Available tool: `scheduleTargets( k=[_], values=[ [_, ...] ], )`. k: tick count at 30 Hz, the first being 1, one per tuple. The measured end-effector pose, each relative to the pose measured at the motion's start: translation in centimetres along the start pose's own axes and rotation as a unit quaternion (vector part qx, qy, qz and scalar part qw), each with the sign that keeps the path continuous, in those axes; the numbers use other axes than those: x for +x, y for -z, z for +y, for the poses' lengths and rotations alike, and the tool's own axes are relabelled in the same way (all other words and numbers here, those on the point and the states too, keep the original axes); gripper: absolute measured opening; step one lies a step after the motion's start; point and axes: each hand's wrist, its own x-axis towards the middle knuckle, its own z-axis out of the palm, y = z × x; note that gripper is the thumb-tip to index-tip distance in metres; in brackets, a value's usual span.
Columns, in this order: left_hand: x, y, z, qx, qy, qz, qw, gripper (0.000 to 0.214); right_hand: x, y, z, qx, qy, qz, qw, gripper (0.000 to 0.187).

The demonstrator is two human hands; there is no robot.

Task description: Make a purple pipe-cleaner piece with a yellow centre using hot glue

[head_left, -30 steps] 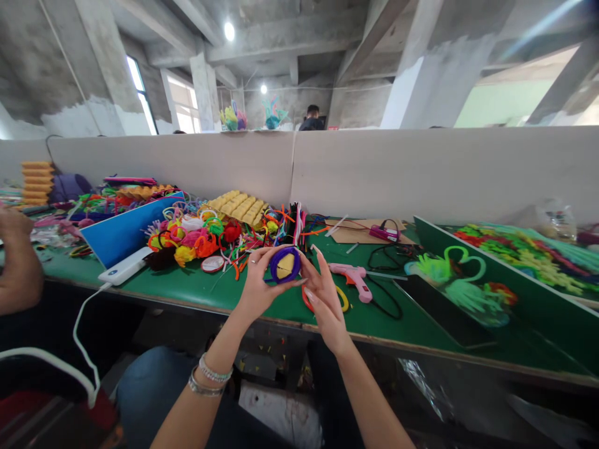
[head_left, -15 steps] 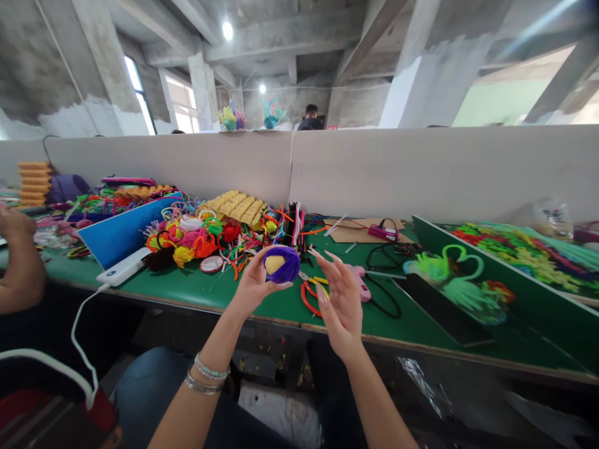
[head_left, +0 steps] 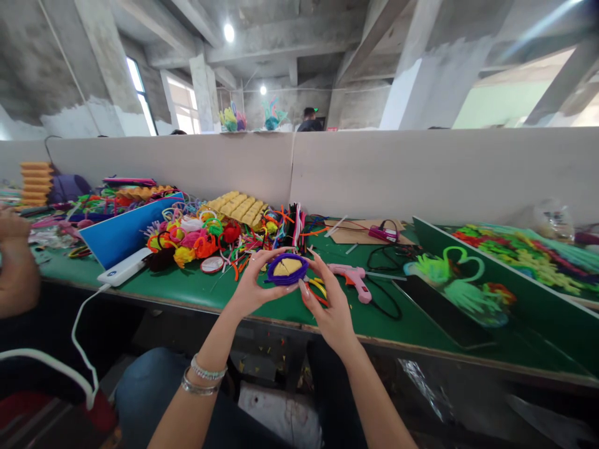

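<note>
Between both hands, above the front of the table, is a small purple fuzzy piece with a pale yellow centre [head_left: 287,267]. My left hand [head_left: 253,284] grips its left side, thumb below and fingers above. From the right, my right hand [head_left: 331,299] closes on the other edge with thumb and fingertips. Pliers with red and yellow handles [head_left: 318,285] lie partly hidden behind my right hand. Just right of that hand rests a pink glue gun [head_left: 358,284] with a glue stick poking out of its back.
Colourful fuzzy bundles [head_left: 201,240] and a yellow egg-carton sheet [head_left: 238,207] are heaped at left behind a blue board [head_left: 131,234]. A white power strip [head_left: 124,267] lies near the edge. At right are a dark phone-like panel [head_left: 440,312], green fuzzy swans [head_left: 468,284] and a green divider [head_left: 515,280]. A co-worker's arm [head_left: 16,262] shows far left.
My right hand has moved left and taken hold of the purple piece. The piece has shifted slightly right and turned, showing more of its yellow face, now with a dark line across it.
</note>
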Motion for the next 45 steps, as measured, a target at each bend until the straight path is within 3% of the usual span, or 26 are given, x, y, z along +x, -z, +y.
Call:
scheduleTargets(
  k=[3,6,14,25,30,34,38,45],
  values=[
    [-0.1,-0.1,-0.2,-0.008,0.004,0.028,1.0,0.065,0.1,0.0,0.1,-0.017,-0.001,0.011,1.0,0.05],
    [-0.1,-0.2,-0.5,-0.004,0.011,0.05,0.999,0.056,0.1,0.0,0.1,-0.015,-0.008,0.016,1.0,0.049],
    [0.0,-0.2,-0.4,0.079,-0.049,0.089,0.992,0.051,-0.2,-0.2,0.5,0.027,-0.05,-0.041,0.998,0.044],
    [-0.1,-0.3,0.0,0.22,-0.056,0.08,0.971,0.052,-0.2,-0.6,1.5,0.13,-0.098,-0.064,0.985,0.04],
    [0.1,0.0,-0.5,0.228,-0.046,0.027,0.972,0.053,-0.2,-0.7,1.8,0.135,-0.092,-0.009,0.987,0.048],
    [0.2,-0.1,-0.9,0.179,-0.032,0.005,0.983,0.05,-0.2,-0.6,0.9,0.087,-0.062,0.018,0.994,0.065],
    [0.1,-0.6,-1.5,0.015,-0.01,-0.01,1.0,0.054,-0.1,-0.4,-0.2,0.055,-0.034,0.03,0.997,0.069],
    [0.1,-1.0,-2.2,-0.144,0.008,-0.008,0.99,0.063,0.0,0.3,-1.1,0.035,-0.015,0.04,0.998,0.07]
  ],
)
